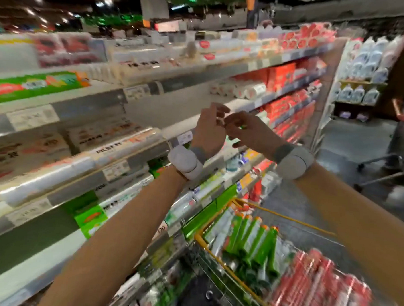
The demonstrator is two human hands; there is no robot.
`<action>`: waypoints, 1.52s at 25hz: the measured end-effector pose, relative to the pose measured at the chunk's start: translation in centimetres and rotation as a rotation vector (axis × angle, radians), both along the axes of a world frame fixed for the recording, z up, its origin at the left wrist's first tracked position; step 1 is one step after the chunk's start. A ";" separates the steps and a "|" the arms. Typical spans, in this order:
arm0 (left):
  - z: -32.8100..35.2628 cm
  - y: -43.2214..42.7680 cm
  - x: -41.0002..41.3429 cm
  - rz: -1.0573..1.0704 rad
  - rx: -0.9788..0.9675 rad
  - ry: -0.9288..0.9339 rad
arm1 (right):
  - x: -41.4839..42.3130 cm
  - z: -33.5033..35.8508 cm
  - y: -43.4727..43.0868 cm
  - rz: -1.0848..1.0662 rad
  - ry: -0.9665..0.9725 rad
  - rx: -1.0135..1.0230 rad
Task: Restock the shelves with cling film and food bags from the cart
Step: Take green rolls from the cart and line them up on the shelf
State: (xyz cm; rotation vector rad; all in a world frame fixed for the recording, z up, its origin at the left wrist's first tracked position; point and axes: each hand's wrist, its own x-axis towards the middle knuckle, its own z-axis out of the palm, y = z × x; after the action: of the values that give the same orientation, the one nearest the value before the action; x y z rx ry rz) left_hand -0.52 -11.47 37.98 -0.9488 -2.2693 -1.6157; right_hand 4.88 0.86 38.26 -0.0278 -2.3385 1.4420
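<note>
Cart (199,239): below the fingers, holds green rolls (250,243), red packs (318,285).
Hands: left hand (209,130), right hand (241,129) fingertips meet; grasp unclear.

I could read nothing for certain — motion blur smeared everything. Dark characters stood on the white boxes (100,135) and the shelf-edge price tags (32,117) carried print, but I made out no word or number.

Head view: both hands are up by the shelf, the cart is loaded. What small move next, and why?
Probably lower the right hand to the green rolls in the cart: it meets the left hand before the shelf, neither visibly carrying stock, though blur hides anything small.
</note>
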 end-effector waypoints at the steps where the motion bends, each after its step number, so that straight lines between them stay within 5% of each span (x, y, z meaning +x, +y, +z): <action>1: -1.5 1.4 0.8 0.003 -0.032 0.000 | 1.1 -1.4 1.7 -0.023 -0.027 0.009; 11: -20.0 13.4 1.7 -0.163 -0.481 -0.323 | 4.8 -19.9 14.5 -0.220 -0.448 -0.069; 16: -30.2 17.2 -3.3 -0.162 -0.609 -0.498 | 1.7 -28.4 17.7 -0.342 -0.661 -0.220; 26: -47.7 18.9 -10.7 -0.391 -1.216 -0.759 | -5.0 -41.0 20.6 -0.462 -1.034 -0.320; 34: -53.0 19.6 -9.8 -0.309 -1.365 -0.786 | -5.9 -45.3 20.5 -0.501 -1.124 -0.389; 38: -52.3 18.8 -10.4 -0.349 -1.267 -0.863 | -5.1 -45.5 20.6 -0.488 -1.142 -0.377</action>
State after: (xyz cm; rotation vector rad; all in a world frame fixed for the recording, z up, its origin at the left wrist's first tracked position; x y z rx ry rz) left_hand -10.89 7.38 -14.37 -0.9228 -4.0559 -0.4261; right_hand -0.18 21.47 -7.27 -1.7904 -2.3962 1.7957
